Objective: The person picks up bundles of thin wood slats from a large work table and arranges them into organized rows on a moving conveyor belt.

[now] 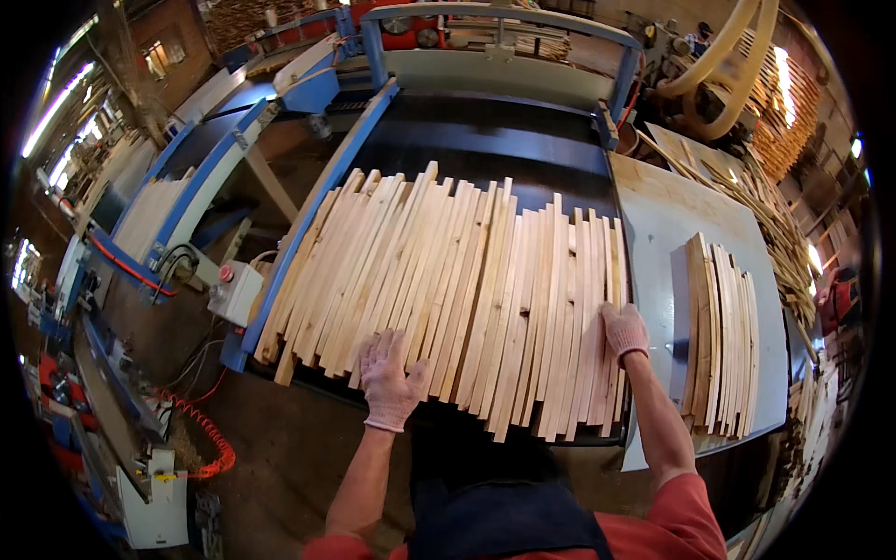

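Observation:
A wide row of pale wooden slats (448, 280) lies side by side on a dark conveyor belt (485, 131), their near ends uneven. My left hand (392, 381), in a light knit glove, rests flat on the near ends left of the middle, fingers spread. Against the row's right edge lies my gloved right hand (625, 331), its fingers stretched forward along the outermost slat. Neither hand is closed around a slat. To the right, a smaller stack of wooden slats (721, 336) sits on a grey side table (695, 210).
A blue rail (313, 219) borders the belt on the left, with a grey control box (235, 291) bearing a red button beside it. Across the far end stands a blue frame (499, 13). A coiled orange hose (219, 448) hangs at lower left. Loose strips (747, 210) lie beyond the side table.

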The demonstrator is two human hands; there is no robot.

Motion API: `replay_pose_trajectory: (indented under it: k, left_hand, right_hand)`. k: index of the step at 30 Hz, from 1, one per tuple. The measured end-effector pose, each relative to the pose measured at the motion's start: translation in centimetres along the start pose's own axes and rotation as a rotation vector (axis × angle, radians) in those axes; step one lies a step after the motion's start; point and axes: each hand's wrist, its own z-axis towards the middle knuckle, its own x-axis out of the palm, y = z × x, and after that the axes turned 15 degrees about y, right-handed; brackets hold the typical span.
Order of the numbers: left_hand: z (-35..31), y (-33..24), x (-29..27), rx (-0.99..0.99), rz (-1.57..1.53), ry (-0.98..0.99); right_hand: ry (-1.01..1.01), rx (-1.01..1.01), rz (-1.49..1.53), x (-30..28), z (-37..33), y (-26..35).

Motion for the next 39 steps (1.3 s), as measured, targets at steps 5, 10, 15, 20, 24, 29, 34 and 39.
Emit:
replay_pose_trajectory:
  k: [5,10,15,20,24,29,34,39]
  left_hand:
    - [0.1,-0.3,2.8,0.008,0.239,-0.012]
    - [0.2,0.8,3.1,-0.067,0.301,0.104]
    - [0.8,0.0,2.4,-0.085,0.349,0.189]
    - [0.3,-0.7,2.1,-0.155,0.329,0.217]
    - [0.2,1.2,3.1,-0.076,0.342,0.166]
    - [0.5,0.2,3.1,-0.098,0.345,0.178]
    - [0.1,0.8,3.3,-0.109,0.331,0.145]
    - [0.3,0.4,3.0,-0.113,0.319,0.146]
  right_hand:
    - [-0.012,-0.065,0.017,0.0,1.4,0.6]
    - [0.015,-0.153,0.013,-0.1,2.0,-1.1]
    - [-0.003,-0.372,-0.028,-3.5,-2.5,-7.4]
    - [-0.485,-0.177,-0.479,-9.1,-1.3,-16.8]
    - [-0.236,-0.025,-0.574,-9.7,0.9,-21.8]
    - [-0.347,-0.169,-0.657,-9.2,-0.4,-23.1]
    - [-0.460,-0.225,-0.767,-9.3,-2.1,-22.3]
    - [-0.361,-0.202,-0.565,-10.7,-1.6,-21.0]
